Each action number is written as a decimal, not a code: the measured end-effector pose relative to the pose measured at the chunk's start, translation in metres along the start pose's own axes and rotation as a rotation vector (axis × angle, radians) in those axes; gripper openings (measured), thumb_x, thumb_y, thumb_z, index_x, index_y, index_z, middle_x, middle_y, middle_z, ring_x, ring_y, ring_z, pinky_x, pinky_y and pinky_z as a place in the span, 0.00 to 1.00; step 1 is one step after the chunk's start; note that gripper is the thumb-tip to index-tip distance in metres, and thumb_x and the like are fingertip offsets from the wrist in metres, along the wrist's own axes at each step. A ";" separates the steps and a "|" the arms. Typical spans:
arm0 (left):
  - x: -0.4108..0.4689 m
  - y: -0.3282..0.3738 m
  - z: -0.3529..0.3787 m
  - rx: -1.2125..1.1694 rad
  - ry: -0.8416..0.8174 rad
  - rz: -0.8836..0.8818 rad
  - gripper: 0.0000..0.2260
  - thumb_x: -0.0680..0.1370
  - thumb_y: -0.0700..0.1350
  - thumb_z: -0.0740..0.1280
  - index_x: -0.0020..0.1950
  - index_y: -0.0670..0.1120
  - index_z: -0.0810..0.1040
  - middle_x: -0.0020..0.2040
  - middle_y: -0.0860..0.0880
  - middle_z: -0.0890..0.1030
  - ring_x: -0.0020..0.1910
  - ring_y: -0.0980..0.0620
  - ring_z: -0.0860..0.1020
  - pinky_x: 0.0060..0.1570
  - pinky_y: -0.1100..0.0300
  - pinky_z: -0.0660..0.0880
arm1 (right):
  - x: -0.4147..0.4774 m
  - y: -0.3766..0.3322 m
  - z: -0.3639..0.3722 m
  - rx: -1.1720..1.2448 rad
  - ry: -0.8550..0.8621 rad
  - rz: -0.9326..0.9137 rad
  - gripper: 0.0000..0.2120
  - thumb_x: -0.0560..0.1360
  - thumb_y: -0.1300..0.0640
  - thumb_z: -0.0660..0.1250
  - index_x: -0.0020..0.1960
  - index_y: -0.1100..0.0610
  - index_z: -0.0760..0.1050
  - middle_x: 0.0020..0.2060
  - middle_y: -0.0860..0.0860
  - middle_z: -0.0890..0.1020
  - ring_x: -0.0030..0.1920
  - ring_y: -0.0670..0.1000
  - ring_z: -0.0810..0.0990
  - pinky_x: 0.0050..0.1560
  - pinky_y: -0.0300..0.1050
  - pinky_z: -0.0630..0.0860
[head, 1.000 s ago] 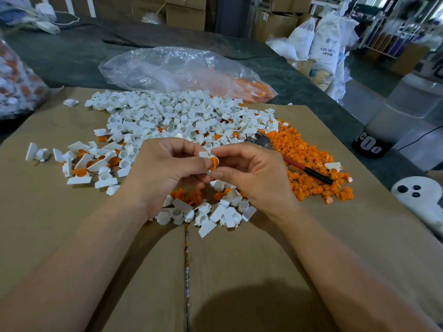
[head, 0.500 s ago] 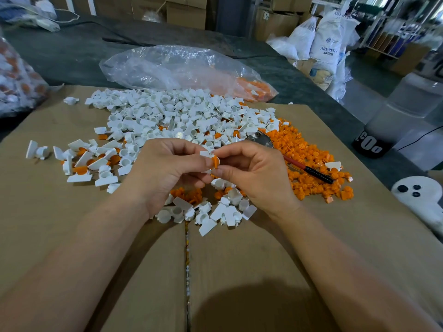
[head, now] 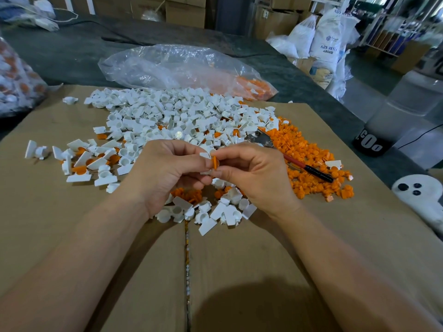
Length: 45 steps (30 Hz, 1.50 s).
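Left grip (head: pixel 167 173): fingers curled, thumb and fingertips pinching a white piece (head: pixel 205 155); most of that piece is hidden behind the thumb.
Right grip (head: pixel 254 176): thumb and forefinger pinching an orange cap (head: pixel 214 162) by its rim; the other fingers are curled underneath.
Orange cap: held on edge in the air between the two grips, touching the white piece, with fingertips from both sides meeting around it.
White piece: just left of the cap, raised above the cardboard (head: pixel 239 259).
Near cluster (head: pixel 215 212): loose white parts with a few orange ones, lying on the cardboard directly under both grips.
White heap (head: pixel 172 116): a broad pile of white parts beyond the grips, with some orange caps mixed in.
Left cluster (head: pixel 88 161): white parts with orange showing in them, spread out left of the left grip; one stray part (head: pixel 36 150) lies further left.
Orange heap (head: pixel 309 154): a pile of orange caps right of the right grip, touching the white heap's right edge.
Tool (head: pixel 311 171): metal head, red shaft and black handle, lying across the orange heap.
Clear bag (head: pixel 182 65): crumpled behind the white heap, with orange caps inside its right end.
Cardboard: flat sheets with a seam running toward the viewer between the forearms, lying on a dark surface (head: pixel 72 51).
Far right: white sacks (head: pixel 328 44) stand beyond the surface's edge.
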State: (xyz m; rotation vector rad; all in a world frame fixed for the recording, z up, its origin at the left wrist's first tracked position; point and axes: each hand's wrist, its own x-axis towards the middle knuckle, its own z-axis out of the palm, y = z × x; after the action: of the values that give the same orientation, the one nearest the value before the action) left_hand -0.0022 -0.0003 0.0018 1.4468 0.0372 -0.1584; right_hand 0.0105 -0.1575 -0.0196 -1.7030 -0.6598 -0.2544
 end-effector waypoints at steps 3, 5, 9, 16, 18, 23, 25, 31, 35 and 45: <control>0.000 -0.001 -0.001 0.004 0.001 -0.002 0.03 0.68 0.31 0.70 0.37 0.37 0.78 0.28 0.43 0.80 0.23 0.53 0.78 0.23 0.67 0.74 | 0.000 -0.001 0.000 -0.020 0.000 -0.018 0.15 0.66 0.68 0.71 0.52 0.58 0.78 0.41 0.48 0.82 0.42 0.46 0.82 0.46 0.40 0.79; 0.000 -0.001 -0.001 0.003 -0.002 -0.006 0.03 0.68 0.31 0.70 0.37 0.38 0.78 0.28 0.43 0.80 0.23 0.53 0.78 0.23 0.67 0.74 | 0.000 -0.002 0.000 -0.021 -0.006 -0.018 0.16 0.66 0.68 0.71 0.52 0.58 0.78 0.41 0.49 0.82 0.43 0.48 0.82 0.47 0.41 0.79; 0.000 0.000 -0.002 -0.023 -0.001 -0.012 0.08 0.60 0.37 0.71 0.37 0.38 0.78 0.28 0.44 0.80 0.24 0.53 0.78 0.23 0.67 0.74 | -0.001 -0.005 -0.001 0.013 -0.027 0.032 0.17 0.67 0.70 0.70 0.53 0.57 0.77 0.42 0.48 0.81 0.44 0.45 0.82 0.48 0.38 0.78; 0.000 0.000 -0.002 -0.041 -0.007 0.002 0.10 0.57 0.39 0.71 0.37 0.38 0.78 0.27 0.45 0.79 0.24 0.53 0.78 0.24 0.67 0.75 | 0.003 -0.012 -0.003 0.128 -0.092 0.294 0.08 0.73 0.65 0.64 0.49 0.53 0.77 0.39 0.49 0.82 0.38 0.46 0.82 0.44 0.41 0.80; 0.000 -0.001 -0.001 -0.022 -0.015 0.014 0.09 0.59 0.38 0.72 0.37 0.38 0.78 0.27 0.45 0.80 0.24 0.53 0.79 0.24 0.67 0.75 | 0.003 -0.013 -0.003 0.147 -0.115 0.335 0.07 0.74 0.65 0.64 0.47 0.55 0.77 0.37 0.54 0.83 0.36 0.47 0.82 0.42 0.44 0.80; -0.001 -0.004 0.002 0.061 0.003 0.074 0.04 0.69 0.31 0.70 0.36 0.39 0.79 0.28 0.44 0.80 0.25 0.53 0.79 0.25 0.66 0.75 | 0.003 -0.015 -0.005 0.126 -0.119 0.344 0.09 0.74 0.68 0.63 0.45 0.56 0.77 0.34 0.54 0.82 0.33 0.47 0.81 0.40 0.44 0.80; -0.001 -0.004 0.003 0.095 0.006 0.108 0.05 0.69 0.31 0.70 0.36 0.40 0.79 0.28 0.45 0.80 0.26 0.53 0.80 0.26 0.66 0.75 | 0.003 -0.016 -0.005 0.111 -0.119 0.347 0.09 0.74 0.69 0.63 0.45 0.56 0.77 0.34 0.54 0.81 0.33 0.46 0.81 0.40 0.43 0.80; -0.001 -0.004 0.001 0.055 -0.008 0.101 0.04 0.69 0.32 0.70 0.36 0.39 0.79 0.28 0.45 0.81 0.26 0.53 0.79 0.25 0.66 0.74 | 0.004 -0.016 -0.006 0.136 -0.111 0.359 0.08 0.74 0.66 0.64 0.45 0.56 0.78 0.33 0.53 0.82 0.34 0.48 0.82 0.40 0.44 0.81; 0.001 -0.002 0.001 -0.059 -0.002 0.052 0.04 0.63 0.35 0.71 0.36 0.39 0.78 0.26 0.46 0.79 0.24 0.53 0.78 0.23 0.67 0.73 | 0.006 -0.014 -0.013 -0.067 0.018 0.298 0.06 0.73 0.61 0.68 0.43 0.49 0.78 0.35 0.45 0.83 0.35 0.45 0.82 0.39 0.37 0.79; 0.005 -0.003 -0.002 -0.168 0.039 0.049 0.11 0.59 0.39 0.70 0.39 0.38 0.77 0.26 0.46 0.79 0.25 0.53 0.79 0.24 0.67 0.73 | 0.010 -0.002 -0.086 -0.999 -0.126 0.780 0.38 0.68 0.35 0.65 0.69 0.56 0.64 0.67 0.53 0.69 0.65 0.54 0.68 0.59 0.48 0.67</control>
State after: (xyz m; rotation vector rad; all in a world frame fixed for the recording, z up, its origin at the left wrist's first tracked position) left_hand 0.0024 0.0005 -0.0024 1.2819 0.0457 -0.0843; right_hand 0.0336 -0.2366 0.0081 -2.8013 0.1559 0.1195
